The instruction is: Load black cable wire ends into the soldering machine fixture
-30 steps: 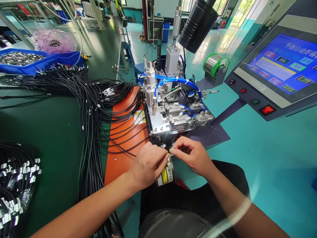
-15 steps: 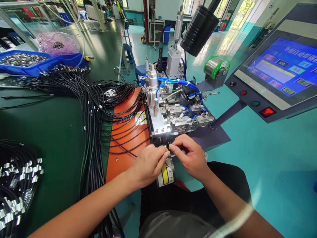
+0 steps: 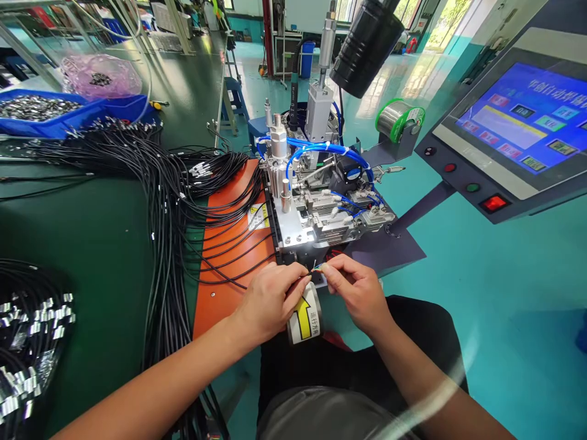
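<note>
My left hand [image 3: 274, 299] pinches the end of a black cable close to the front of a soldering machine [image 3: 321, 214]. Thin coloured wires [image 3: 317, 267] fan out of that cable end. The fingertips of my right hand [image 3: 356, 289] are closed on these wires, just right of the left fingertips. Below the left fingers sits a rounded machine part [image 3: 306, 321] bearing a yellow arrow label. Several black cables [image 3: 238, 260] run over an orange plate [image 3: 217, 305] into the machine's left edge.
A control panel [image 3: 527, 122] with a lit screen stands at the right. A solder spool [image 3: 400, 122] hangs behind the machine, beside a black cylinder [image 3: 367, 49]. Cable bundles [image 3: 167, 244] cover part of the green table [image 3: 105, 256]; a blue tray [image 3: 46, 125] holds small metal parts.
My fingertips have parted slightly, and the coloured wires between them now show. The right hand has shifted a little to the right and down. The whole view has moved slightly.
</note>
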A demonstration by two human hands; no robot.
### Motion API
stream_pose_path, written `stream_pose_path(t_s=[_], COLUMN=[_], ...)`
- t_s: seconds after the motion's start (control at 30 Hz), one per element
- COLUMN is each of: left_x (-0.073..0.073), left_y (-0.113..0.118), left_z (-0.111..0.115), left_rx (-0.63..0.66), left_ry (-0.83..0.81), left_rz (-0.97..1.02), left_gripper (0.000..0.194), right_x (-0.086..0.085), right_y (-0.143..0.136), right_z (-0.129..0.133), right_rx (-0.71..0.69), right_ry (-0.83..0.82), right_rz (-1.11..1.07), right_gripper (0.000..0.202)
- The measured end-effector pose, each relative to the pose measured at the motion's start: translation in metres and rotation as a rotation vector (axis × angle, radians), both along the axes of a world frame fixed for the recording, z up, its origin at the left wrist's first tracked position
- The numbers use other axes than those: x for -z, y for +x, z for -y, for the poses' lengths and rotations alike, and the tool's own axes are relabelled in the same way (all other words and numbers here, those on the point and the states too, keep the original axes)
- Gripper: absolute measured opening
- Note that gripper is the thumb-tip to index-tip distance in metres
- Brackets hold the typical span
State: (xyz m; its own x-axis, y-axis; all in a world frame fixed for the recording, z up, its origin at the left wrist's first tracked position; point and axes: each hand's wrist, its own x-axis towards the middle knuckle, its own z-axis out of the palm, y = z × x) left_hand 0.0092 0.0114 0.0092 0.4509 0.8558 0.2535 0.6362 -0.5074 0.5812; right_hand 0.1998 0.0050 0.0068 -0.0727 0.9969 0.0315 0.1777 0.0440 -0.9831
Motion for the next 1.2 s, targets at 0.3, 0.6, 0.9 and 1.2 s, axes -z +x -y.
stream_pose_path(t_s=[0.3, 0.6, 0.9, 1.2], left_x=[-0.002, -0.004, -0.005, -0.004], left_y=[0.001, 0.001, 0.002, 0.001], left_z=[0.000, 0.001, 0.001, 0.000], left_rx=[0.007, 0.008, -0.001, -0.032], left_ry=[0.027, 0.026, 0.010, -0.026], left_rz=[-0.019, -0.021, -0.023, -0.075], left_gripper=[0.018, 0.019, 0.020, 0.021], right_x=[0.004, 0.001, -0.001, 0.003], right_y=[0.006, 0.003, 0.001, -0.001], right_z=[-0.003, -0.009, -0.010, -0.012], right_rx=[-0.025, -0.102, -0.128, -0.114], right_ry=[-0.157, -0.221, -0.152, -0.150], right_rz=[-0.080, -0.093, -0.023, 0.002], right_gripper=[0.032, 0.032, 0.027, 0.028])
